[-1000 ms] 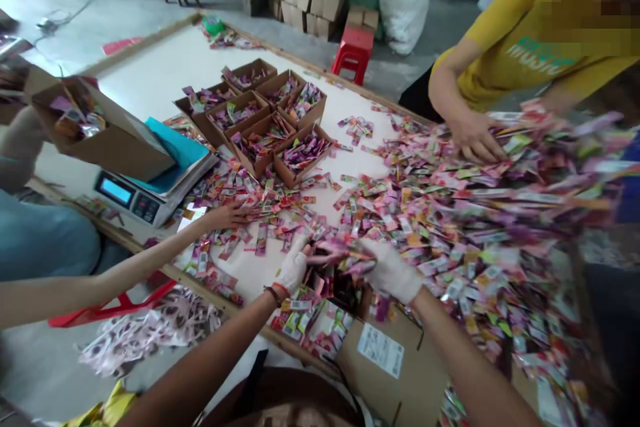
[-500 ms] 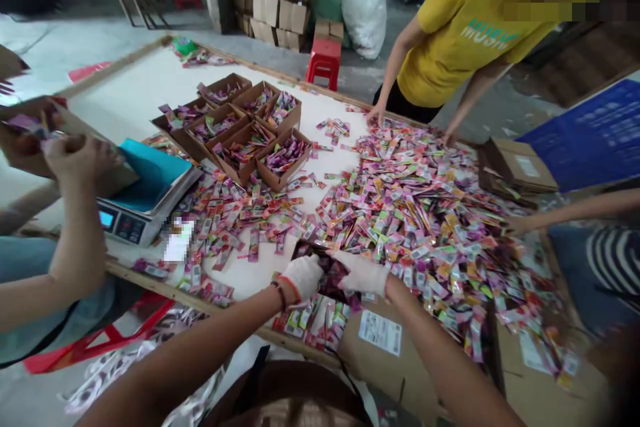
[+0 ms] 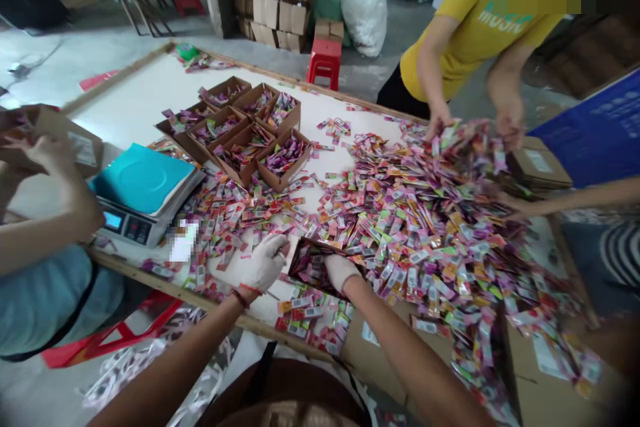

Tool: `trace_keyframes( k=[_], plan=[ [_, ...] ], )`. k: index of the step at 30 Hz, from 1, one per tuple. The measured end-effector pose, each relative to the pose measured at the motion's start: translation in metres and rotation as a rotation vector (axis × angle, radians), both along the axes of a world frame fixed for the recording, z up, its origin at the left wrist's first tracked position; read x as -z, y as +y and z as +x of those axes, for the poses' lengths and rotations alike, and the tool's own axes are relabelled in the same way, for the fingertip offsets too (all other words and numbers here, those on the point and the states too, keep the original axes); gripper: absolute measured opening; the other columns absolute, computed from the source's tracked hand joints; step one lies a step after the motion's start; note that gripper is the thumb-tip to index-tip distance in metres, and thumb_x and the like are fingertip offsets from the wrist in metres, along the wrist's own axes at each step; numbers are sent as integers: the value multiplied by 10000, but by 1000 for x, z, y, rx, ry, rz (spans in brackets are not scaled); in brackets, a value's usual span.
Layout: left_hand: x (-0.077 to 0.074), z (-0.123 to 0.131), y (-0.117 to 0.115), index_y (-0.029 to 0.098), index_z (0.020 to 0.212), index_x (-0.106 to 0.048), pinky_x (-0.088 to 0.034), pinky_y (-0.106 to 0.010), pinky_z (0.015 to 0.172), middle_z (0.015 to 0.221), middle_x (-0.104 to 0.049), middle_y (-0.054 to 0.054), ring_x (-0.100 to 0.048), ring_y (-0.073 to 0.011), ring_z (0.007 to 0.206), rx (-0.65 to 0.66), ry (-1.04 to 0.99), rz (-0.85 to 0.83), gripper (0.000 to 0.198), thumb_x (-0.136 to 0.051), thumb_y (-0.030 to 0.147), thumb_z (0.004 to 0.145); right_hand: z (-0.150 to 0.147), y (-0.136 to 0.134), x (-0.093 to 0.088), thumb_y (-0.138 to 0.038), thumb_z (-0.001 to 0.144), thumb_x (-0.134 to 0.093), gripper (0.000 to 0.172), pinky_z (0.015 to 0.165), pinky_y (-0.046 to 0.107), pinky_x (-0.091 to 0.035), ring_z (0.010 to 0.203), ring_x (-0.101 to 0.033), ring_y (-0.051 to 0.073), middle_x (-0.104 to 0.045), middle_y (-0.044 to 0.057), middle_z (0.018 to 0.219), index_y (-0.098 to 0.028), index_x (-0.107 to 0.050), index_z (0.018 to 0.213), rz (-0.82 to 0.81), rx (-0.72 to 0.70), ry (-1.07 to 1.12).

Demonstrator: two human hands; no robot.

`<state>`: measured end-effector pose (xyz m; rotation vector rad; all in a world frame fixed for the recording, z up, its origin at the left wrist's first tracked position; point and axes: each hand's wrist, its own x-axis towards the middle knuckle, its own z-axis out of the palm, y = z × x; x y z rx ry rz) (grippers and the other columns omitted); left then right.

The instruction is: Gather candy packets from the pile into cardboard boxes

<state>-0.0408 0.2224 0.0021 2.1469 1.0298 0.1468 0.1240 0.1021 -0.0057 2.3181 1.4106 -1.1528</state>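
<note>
A small open carton (image 3: 306, 275) of purple and pink sachets sits on the table in front of me. My right hand (image 3: 342, 271), in a white glove, reaches over its right side, and its fingers are hidden among the sachets inside. At the carton's left, by its pale flap (image 3: 291, 255), is my gloved left hand (image 3: 264, 263). Its fingers are curled together; whether they pinch the flap or a sachet is unclear. Loose sachets (image 3: 313, 320) lie just below the carton, and a large sachet heap (image 3: 400, 213) spreads to its right.
Several filled cartons (image 3: 280, 181) stand grouped mid-table. A scale (image 3: 135, 230) with a teal top is on the left, beside a co-worker's arm (image 3: 55, 213). Across the heap a person in a yellow shirt (image 3: 465, 53) handles sachets; another arm (image 3: 575, 200) reaches in from the right.
My left hand has come out of the carton and moved left. My right hand has shifted slightly left, into the carton. The person in yellow has moved right and lifted sachets.
</note>
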Motion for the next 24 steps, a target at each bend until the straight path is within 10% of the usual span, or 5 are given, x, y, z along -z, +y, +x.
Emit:
trace_keyframes(
  k=[3, 7, 16, 20, 24],
  plan=[
    [35, -21, 21, 162, 1060, -549, -459, -332, 801, 1054, -569, -119, -590, -218, 908, -260, 310, -94, 271, -489, 274, 820, 16, -23, -18, -169, 741, -577, 379, 881, 340, -477, 1027, -624, 253, -657, 150, 1121, -149, -623, 1117, 146, 39, 105],
    [77, -19, 41, 89, 1273, -389, -454, -400, 779, 1182, -470, -244, -571, -344, 1012, -439, 466, -88, 673, -569, 477, 754, 40, -81, -33, -325, 796, -491, 374, 882, 338, -486, 968, -635, 202, -660, 92, 1121, -197, -596, 1131, 429, 433, 264],
    [119, 12, 46, 201, 1140, -557, -443, -307, 809, 1193, -498, -120, -570, -223, 968, 58, 401, -34, 416, -561, 161, 727, 24, -139, -11, -419, 739, -438, 432, 962, 442, -429, 1058, -589, 275, -658, 115, 1112, -198, -617, 1064, 349, 724, 41],
    [100, -6, 54, 148, 943, -596, -475, -281, 738, 887, -600, -73, -584, -177, 807, 42, 351, -52, 198, -470, 145, 790, 20, -129, -11, -464, 759, -450, 589, 989, 412, -413, 1123, -557, 265, -586, 163, 1226, -117, -495, 1233, 403, 872, -15],
    [34, -8, 54, 165, 969, -564, -476, -321, 875, 995, -584, -83, -560, -187, 971, -12, 129, 100, 235, -361, 262, 902, 23, -115, -7, -456, 772, -511, 602, 998, 381, -394, 1197, -515, 265, -562, 149, 1282, -159, -434, 1289, 309, 818, 67]
  ],
)
